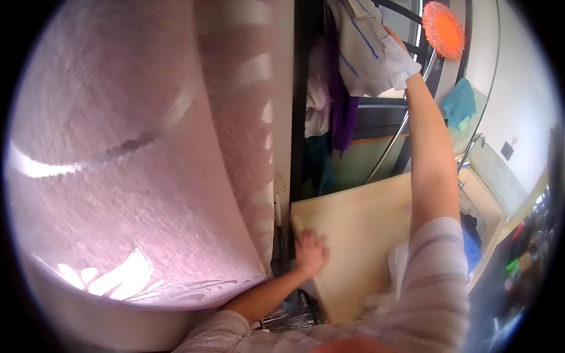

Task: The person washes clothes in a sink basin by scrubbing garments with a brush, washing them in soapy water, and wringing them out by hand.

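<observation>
My right arm reaches up to a window frame, where my right hand (395,39) is mostly covered by a white cloth with blue stripes (368,56) and appears to grip it. Only a sliver of that hand shows at the cloth's edge. Lower down, my left hand (311,253) lies with fingers spread on the left edge of a cream sink counter (353,235), holding nothing. Purple cloth (341,100) hangs just left of the striped cloth.
A large pink patterned fabric (118,147) hangs at the left. An orange fluffy duster (444,30) on a pole and a teal cloth (459,103) are at the upper right. Below them are a faucet (471,150) and blue fabric (472,250) in the basin.
</observation>
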